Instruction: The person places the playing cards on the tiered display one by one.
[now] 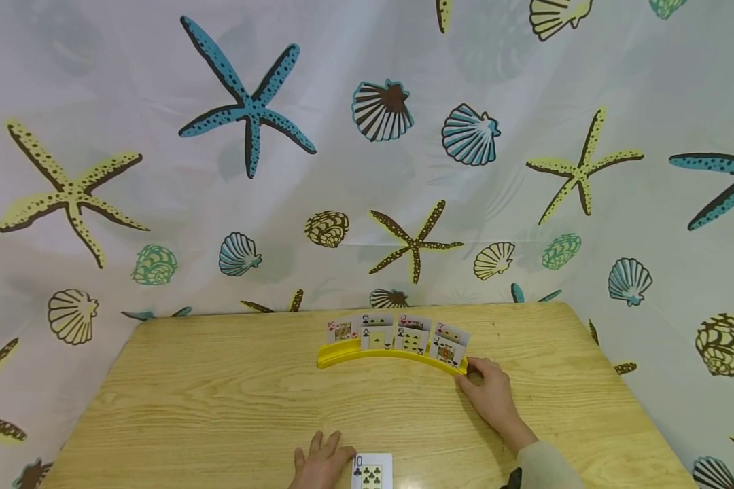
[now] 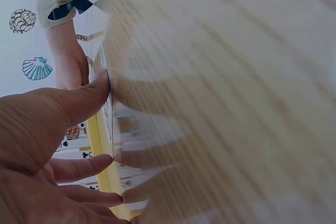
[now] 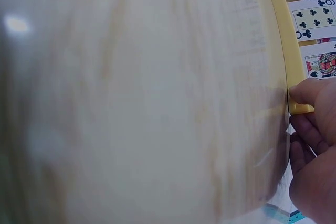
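Observation:
A curved yellow card holder (image 1: 336, 354) stands on the table with two rows of playing cards. Its back row shows a king (image 1: 342, 331), a six, a jack and a seven. In front are an ace of clubs (image 1: 376, 338), a six of clubs (image 1: 411, 340) and a jack of spades (image 1: 446, 352). My right hand (image 1: 492, 394) pinches the holder's right end, thumb in front. A ten of clubs (image 1: 372, 468) lies face up near me, cut off by the frame edge. My left hand (image 1: 322, 465) rests on the table beside it, thumb touching the card.
The wooden table (image 1: 220, 380) reaches back to a hanging curtain (image 1: 318, 183) printed with starfish and shells. Another stretch of this fabric (image 1: 685, 326) hangs along the table's right side. A dark wristband (image 2: 68, 8) circles my right sleeve.

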